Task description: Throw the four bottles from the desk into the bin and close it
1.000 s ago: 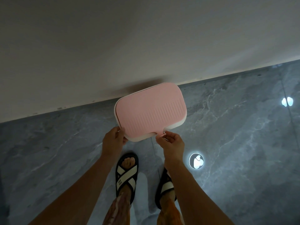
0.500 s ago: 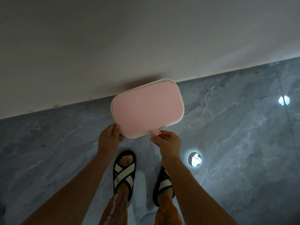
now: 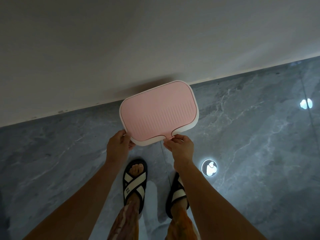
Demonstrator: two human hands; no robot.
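A white bin stands on the floor against the wall, seen from straight above. Its pink ribbed lid lies flat down on the white rim. My left hand holds the bin's near left corner. My right hand pinches the small pink tab at the lid's near edge. No bottles show; the inside of the bin is hidden by the lid.
A pale wall runs behind the bin. The floor is grey marble tile with bright ceiling-light reflections. My feet in black-and-white sandals stand just in front of the bin.
The lid has settled a little flatter on the rim. Both hands stay at the bin's near edge, and the view shifted slightly.
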